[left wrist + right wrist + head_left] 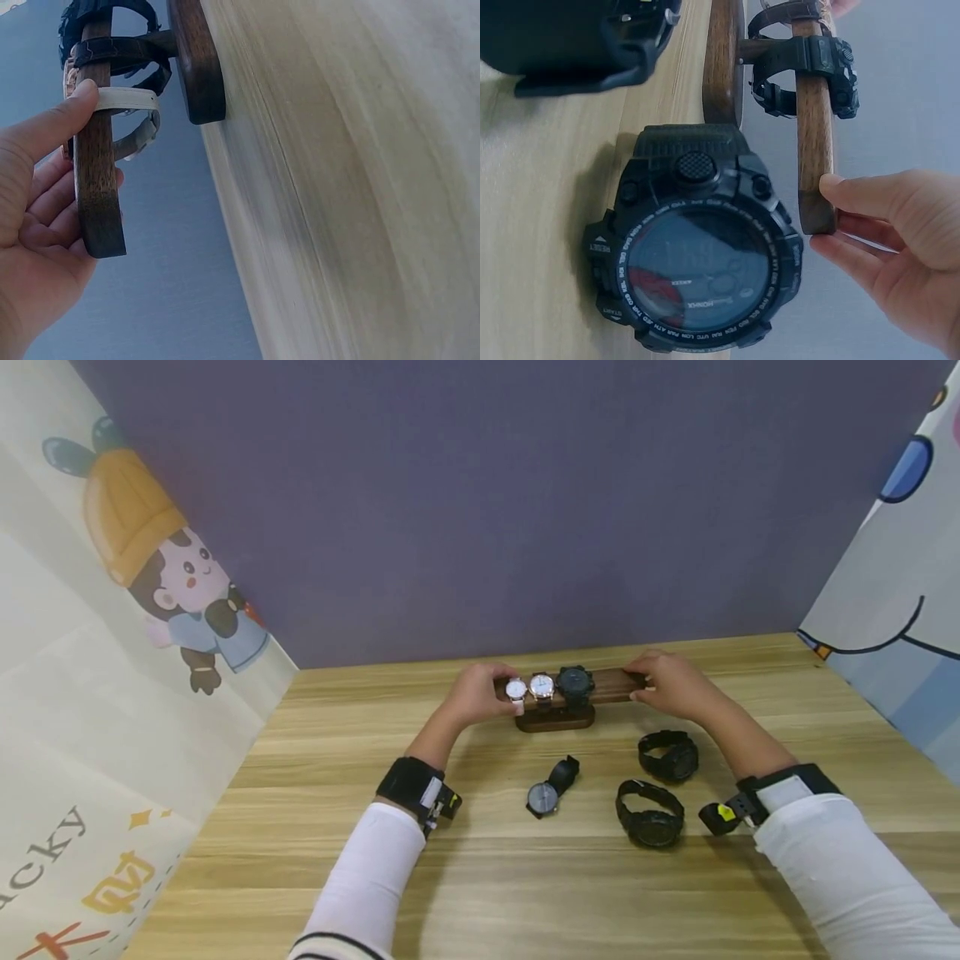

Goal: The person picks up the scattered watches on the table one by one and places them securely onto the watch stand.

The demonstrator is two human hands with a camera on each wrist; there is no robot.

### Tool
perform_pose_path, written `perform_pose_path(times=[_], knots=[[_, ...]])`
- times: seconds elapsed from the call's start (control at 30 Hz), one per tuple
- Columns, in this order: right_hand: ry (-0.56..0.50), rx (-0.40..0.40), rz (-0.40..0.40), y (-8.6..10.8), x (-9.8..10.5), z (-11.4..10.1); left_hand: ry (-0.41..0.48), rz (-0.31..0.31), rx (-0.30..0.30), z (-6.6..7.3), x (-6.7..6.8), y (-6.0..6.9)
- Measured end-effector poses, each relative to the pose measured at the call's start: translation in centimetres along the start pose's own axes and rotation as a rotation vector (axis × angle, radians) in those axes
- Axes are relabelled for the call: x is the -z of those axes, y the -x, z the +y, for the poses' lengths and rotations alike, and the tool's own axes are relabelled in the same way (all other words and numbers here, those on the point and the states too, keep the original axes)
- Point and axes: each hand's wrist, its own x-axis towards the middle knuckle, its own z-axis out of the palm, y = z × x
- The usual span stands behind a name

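Note:
A dark wooden watch stand [617,686] stands near the table's back edge, its bar carrying a white-strapped watch [516,690], a rose-gold-rimmed watch [542,686] and a chunky black watch [575,683]. My left hand [480,695] grips the bar's left end beside the white strap [127,99], thumb on one face, fingers behind. At the bar's bare right end, my right hand [671,685] pinches the wood between thumb and fingers, also seen in the right wrist view, where the bar [815,142] shows edge-on. The stand's oval base [555,719] rests on the tabletop.
In front of the stand a grey-faced watch with a black strap [543,797] lies on the wooden table [300,827]. Two black digital watches [670,756] [697,262] lie to the right, near my right forearm. A purple-grey panel [525,510] rises behind the table.

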Motion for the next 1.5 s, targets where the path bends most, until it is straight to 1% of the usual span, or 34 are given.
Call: perform_pose_path(times=[0.2,0.47,0.63,0.73,0.87,0.97,1.03,1.2,1.37,1.43,1.5], knots=[[-0.006,-0.006,0.005,0.1,0.0,0.0,0.006,0.008,0.006,0.0,-0.1,-0.1],[-0.040,-0.038,0.005,0.4,-0.2,-0.1,0.079,0.002,0.038,0.2,-0.2,0.3],[-0.087,-0.050,-0.005,0.7,0.0,-0.1,0.081,0.023,0.030,0.2,-0.2,0.7],[-0.137,-0.077,-0.022,1.2,0.5,-0.2,0.101,0.034,0.039,0.3,0.0,1.2],[-0.185,-0.094,-0.021,2.3,1.3,-0.6,0.118,0.068,0.044,0.4,0.8,2.1],[-0.183,-0.078,-0.008,3.2,1.7,-1.1,0.077,0.095,0.017,0.5,1.3,2.9],[-0.166,-0.063,-0.004,3.8,1.9,-1.6,0.071,0.102,-0.012,0.7,1.5,3.5],[-0.119,-0.017,-0.006,5.1,2.2,-2.7,0.112,0.102,-0.083,1.4,1.7,4.9],[-0.110,0.016,-0.042,5.9,2.3,-3.9,0.112,0.084,-0.123,2.2,1.7,5.9],[-0.117,0.040,-0.065,6.0,2.4,-4.3,0.103,0.081,-0.132,2.5,1.7,6.2],[-0.128,0.063,-0.104,6.2,2.5,-4.7,0.097,0.078,-0.139,2.7,1.8,6.4]])
